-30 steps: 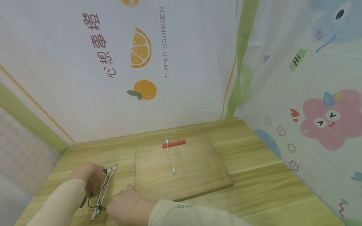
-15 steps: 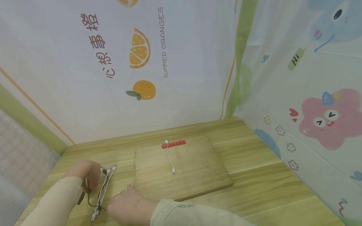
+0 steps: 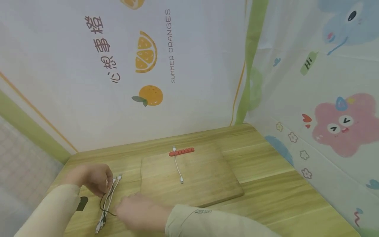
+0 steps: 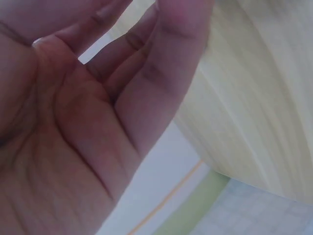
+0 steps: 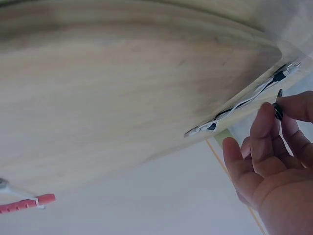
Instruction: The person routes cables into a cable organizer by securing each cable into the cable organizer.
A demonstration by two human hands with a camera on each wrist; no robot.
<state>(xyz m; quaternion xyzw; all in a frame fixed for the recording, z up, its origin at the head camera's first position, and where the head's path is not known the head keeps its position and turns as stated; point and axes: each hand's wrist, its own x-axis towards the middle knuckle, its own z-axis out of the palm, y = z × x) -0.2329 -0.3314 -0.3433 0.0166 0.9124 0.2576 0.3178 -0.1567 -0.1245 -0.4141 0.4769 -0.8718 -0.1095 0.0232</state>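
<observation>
A bundle of short white and black USB cables (image 3: 105, 210) lies on the left of the table. My left hand (image 3: 93, 177) is over its far end, fingers bent together at the cables; in the left wrist view that hand (image 4: 98, 112) hides what its fingertips touch. A thin black cable (image 3: 108, 212) loops from near those fingertips to my right hand (image 3: 140, 212), which pinches its other end beside the bundle. In the right wrist view, a thumb and finger pinch a small black piece (image 5: 278, 111) near the bundle (image 5: 239, 105), whose white and black plugs show at its ends.
A wooden board (image 3: 207, 174) lies in the table's middle. On its far edge sits a red cable clip strip (image 3: 185, 151), with one white cable (image 3: 178, 168) running from its left end toward me. Printed curtains (image 3: 201, 82) stand along the far and right edges.
My left hand has gone left, then back right over the bundle's far end, and the black loop has shifted right. My right hand has moved slightly right, drawing the black cable further.
</observation>
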